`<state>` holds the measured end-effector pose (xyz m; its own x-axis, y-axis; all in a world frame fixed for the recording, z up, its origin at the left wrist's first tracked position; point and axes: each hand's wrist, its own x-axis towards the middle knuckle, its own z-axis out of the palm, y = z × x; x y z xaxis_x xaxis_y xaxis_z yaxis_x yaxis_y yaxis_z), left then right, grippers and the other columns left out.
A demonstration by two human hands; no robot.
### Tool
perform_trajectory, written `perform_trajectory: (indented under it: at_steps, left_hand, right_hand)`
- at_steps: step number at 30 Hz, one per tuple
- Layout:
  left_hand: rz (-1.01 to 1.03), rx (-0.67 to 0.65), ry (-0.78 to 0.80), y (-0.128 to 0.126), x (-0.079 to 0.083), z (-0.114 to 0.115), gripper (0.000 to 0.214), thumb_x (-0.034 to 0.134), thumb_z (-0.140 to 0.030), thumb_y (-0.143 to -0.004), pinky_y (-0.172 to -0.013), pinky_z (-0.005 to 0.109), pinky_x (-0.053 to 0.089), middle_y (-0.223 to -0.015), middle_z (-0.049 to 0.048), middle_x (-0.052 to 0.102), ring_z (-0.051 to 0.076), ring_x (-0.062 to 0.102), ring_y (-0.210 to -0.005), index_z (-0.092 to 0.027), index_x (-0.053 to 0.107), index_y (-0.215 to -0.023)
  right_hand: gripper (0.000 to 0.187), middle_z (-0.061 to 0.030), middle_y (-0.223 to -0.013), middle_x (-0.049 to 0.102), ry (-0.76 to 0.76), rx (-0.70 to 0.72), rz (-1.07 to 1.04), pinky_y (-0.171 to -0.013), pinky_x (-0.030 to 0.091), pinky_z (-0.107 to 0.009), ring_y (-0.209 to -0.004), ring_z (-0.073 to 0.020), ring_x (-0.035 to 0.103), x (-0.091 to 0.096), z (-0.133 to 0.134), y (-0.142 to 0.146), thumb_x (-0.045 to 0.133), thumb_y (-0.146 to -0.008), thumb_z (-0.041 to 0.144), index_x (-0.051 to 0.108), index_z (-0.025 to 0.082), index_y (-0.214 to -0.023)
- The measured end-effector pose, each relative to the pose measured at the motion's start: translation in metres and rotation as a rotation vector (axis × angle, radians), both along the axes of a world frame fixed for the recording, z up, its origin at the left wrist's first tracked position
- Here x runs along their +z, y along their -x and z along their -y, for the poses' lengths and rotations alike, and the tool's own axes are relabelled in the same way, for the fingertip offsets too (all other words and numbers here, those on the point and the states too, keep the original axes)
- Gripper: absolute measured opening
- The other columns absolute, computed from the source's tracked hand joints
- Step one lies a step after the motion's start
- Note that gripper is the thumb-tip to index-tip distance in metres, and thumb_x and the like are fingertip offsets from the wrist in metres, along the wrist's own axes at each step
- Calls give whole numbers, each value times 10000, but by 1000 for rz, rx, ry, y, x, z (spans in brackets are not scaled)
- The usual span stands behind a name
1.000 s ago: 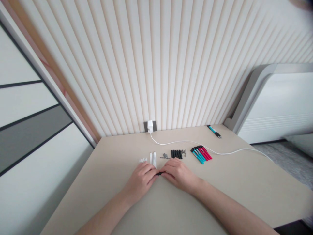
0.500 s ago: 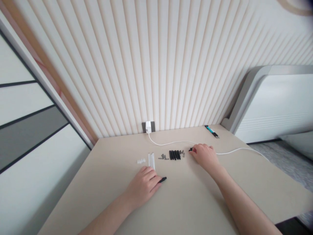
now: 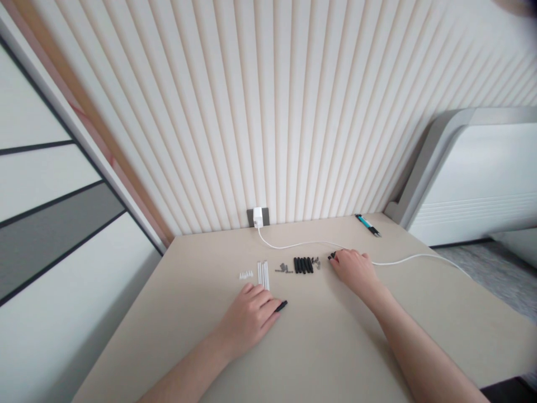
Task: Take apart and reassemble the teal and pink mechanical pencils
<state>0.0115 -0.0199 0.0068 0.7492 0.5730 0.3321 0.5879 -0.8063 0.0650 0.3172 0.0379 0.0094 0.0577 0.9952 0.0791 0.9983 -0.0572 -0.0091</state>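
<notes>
Left hand (image 3: 247, 320) palm-down on beige bench (image 3: 168, 336), fingertips at black stub (image 3: 282, 305), grip unclear; right hand (image 3: 354, 270), arm extended, fingers closed on small black piece (image 3: 333, 256).

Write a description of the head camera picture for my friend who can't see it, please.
Two bare hands rest on a beige table: the left hand beside a small black piece, the right hand at another black piece. Between them lie white sticks and a row of black tubes.
</notes>
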Motion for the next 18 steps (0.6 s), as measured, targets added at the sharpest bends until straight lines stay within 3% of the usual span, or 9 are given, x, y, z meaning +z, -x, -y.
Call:
perform_trajectory:
  at_steps: [4,7,10,13,16,18]
  left_hand:
    - [11,5,31,1,3,1,166,566,-248,-933,-776,360,379,-881,24,653,196,560,-842,-220,637,-1080]
    - [13,2,64,1,5,2,154,598,-281,-913,-777,359,376,-885,22,656,198,563,-845,-228,639,-1051]
    - [4,-10,83,1,7,3,176,602,-296,-908,-782,361,375,-896,27,658,199,566,-847,-231,635,-1068]
    - [3,-17,83,1,7,3,197,609,-324,-900,-782,366,378,-895,31,657,201,566,-840,-226,637,-1069]
    - [29,3,51,0,6,3,181,614,-332,-894,-785,371,384,-878,28,656,202,565,-833,-213,644,-1027]
    - [61,46,12,0,6,3,147,599,-309,-903,-787,371,388,-863,27,656,203,567,-835,-206,648,-996]
  right_hand:
    - [290,-101,-885,720,-154,34,-213,-726,410,-344,-877,-266,660,10,1,1,432,-971,323,645,183,-835]
    - [302,-54,-824,719,-212,137,-600,-649,429,-291,-733,-203,655,16,6,11,408,-983,412,623,209,-924]
    - [314,-46,-856,719,-294,245,-906,-641,457,-269,-734,-178,644,15,14,27,416,-977,457,607,208,-984]
    - [313,-63,-854,708,-384,294,-1028,-580,457,-246,-767,-182,630,8,21,42,464,-956,456,607,189,-1033]
    - [363,-62,-824,695,-354,329,-1076,-465,419,-216,-709,-171,601,0,27,54,453,-962,447,581,182,-1175]
    - [374,-60,-827,687,-335,377,-1037,-477,437,-218,-689,-164,592,-5,30,59,444,-972,421,568,190,-1239]
